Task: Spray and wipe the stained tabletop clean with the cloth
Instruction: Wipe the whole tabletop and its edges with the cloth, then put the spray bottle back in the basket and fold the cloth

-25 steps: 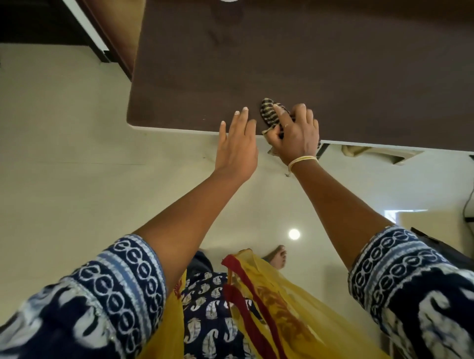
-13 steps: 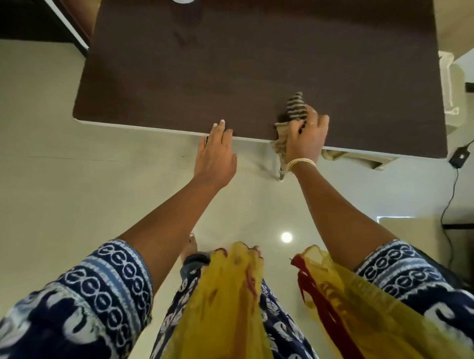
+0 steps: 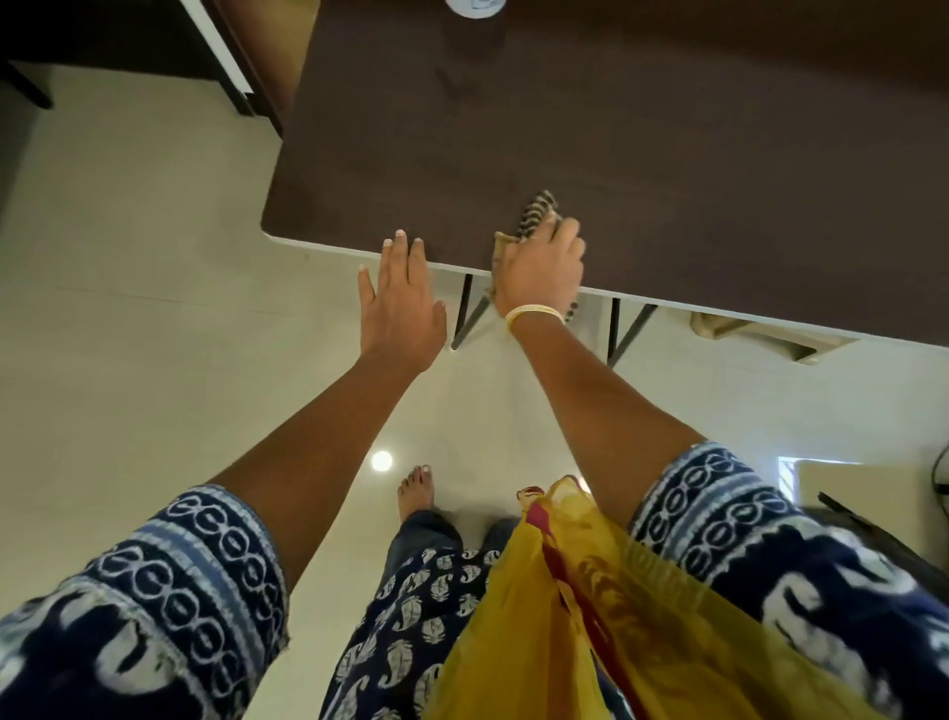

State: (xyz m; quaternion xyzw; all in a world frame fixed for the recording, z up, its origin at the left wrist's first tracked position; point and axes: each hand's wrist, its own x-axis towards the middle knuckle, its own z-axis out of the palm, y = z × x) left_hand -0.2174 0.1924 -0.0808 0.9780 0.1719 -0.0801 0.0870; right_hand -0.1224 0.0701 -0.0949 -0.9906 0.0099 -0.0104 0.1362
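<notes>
Meanwhile, the right hand (image 3: 542, 267) clutched the striped beige cloth (image 3: 531, 221) on the dark brown wooden tabletop (image 3: 642, 154), while the left hand (image 3: 403, 303), fingers straight, touched its edge.

open tabletop, crowded near edge

the dark tabletop (image 3: 667, 144) lies bare across its middle and right side, so a hand could sweep there without meeting anything. at the far edge a white round object (image 3: 475, 6), cut off by the frame, stands in the way. at the near edge, close to the near left corner, the left hand (image 3: 398, 303) lies flat with fingertips over the rim, and just beside it the right hand (image 3: 542, 272) grips the cloth (image 3: 534, 218) on the surface; little room is left between them. under the near edge, dark table legs (image 3: 464, 313) block passage below.
</notes>
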